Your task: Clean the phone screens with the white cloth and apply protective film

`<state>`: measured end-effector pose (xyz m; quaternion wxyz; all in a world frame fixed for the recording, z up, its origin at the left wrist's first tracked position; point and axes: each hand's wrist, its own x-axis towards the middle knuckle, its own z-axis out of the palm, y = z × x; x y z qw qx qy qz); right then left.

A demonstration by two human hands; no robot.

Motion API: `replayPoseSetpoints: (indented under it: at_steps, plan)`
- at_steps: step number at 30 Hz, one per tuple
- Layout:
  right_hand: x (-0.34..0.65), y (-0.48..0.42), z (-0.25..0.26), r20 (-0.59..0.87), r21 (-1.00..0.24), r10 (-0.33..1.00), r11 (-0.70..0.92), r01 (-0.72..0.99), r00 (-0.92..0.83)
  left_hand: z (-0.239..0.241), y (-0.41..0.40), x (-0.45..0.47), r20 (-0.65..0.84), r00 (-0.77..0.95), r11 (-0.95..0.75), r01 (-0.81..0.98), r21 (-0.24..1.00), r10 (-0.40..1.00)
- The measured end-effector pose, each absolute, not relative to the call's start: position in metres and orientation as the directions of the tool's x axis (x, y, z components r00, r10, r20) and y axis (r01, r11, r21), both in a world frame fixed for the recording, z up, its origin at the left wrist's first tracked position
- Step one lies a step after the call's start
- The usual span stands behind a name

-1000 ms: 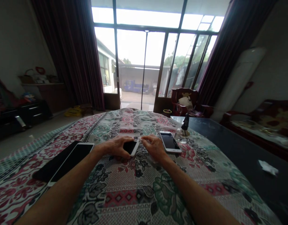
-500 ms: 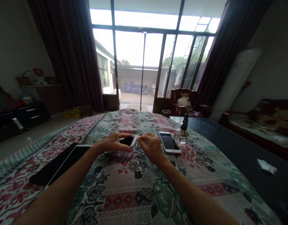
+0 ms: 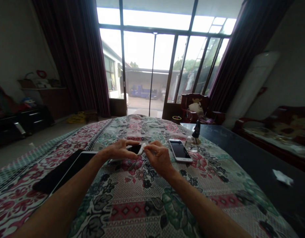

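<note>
A white-edged smartphone (image 3: pixel 135 149) with a dark screen lies sideways over the flowered cloth, and my left hand (image 3: pixel 117 149) grips it with thumb and fingers on opposite long edges. My right hand (image 3: pixel 159 156) is pinched at the phone's right end. A whitish bit shows by its fingertips; whether that is the phone's edge or a small separate piece, I cannot tell. To the right of my hands lies a second white smartphone (image 3: pixel 181 152), its dark screen up. Partly behind my left forearm is a dark tablet-like slab (image 3: pixel 70 170) with a white edge.
A clear glass jar with a black figure-like top (image 3: pixel 196 132) stands beyond the second smartphone. The flowered tablecloth (image 3: pixel 142 198) covers the table. On the black surface (image 3: pixel 244 152) at right lies a crumpled white tissue (image 3: pixel 283 177). Glass doors (image 3: pixel 152 72) stand ahead.
My right fingertips have moved slightly left, closer onto the phone's right end. My left hand keeps its grip. The whole view has shifted a little.
</note>
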<state>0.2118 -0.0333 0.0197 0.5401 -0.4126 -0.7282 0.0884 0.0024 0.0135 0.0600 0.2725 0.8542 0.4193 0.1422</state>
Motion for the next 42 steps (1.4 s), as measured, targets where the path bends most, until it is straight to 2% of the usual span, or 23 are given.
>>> replayPoseSetpoints:
  at_steps: [3,9,15,20,27,35,42]
  plan:
    - [0.209,-0.035,0.022,0.720,-0.573,0.688,0.666,0.477,-0.096,0.061,0.014,0.000,0.000,0.589,-0.474,0.649,0.595,0.808]
    - [0.215,-0.033,0.022,0.693,-0.602,0.719,0.609,0.516,-0.041,0.061,0.013,0.003,-0.007,0.630,-0.497,0.619,0.609,0.776]
    - [0.205,-0.038,0.023,0.704,-0.613,0.707,0.655,0.441,-0.072,0.063,0.013,-0.002,-0.012,0.584,-0.440,0.625,0.645,0.812]
    - [0.212,-0.034,0.023,0.687,-0.634,0.727,0.607,0.479,-0.013,0.065,0.010,0.001,0.004,0.638,-0.494,0.592,0.637,0.770]
    - [0.205,-0.040,0.025,0.704,-0.616,0.707,0.654,0.439,-0.064,0.062,0.014,-0.004,-0.006,0.593,-0.441,0.606,0.662,0.805]
    - [0.219,-0.029,0.023,0.662,-0.653,0.749,0.561,0.509,0.022,0.066,0.006,0.004,-0.006,0.659,-0.483,0.557,0.675,0.752]
    - [0.201,-0.043,0.024,0.717,-0.617,0.696,0.659,0.430,-0.038,0.062,0.013,-0.004,-0.004,0.612,-0.437,0.570,0.696,0.791]
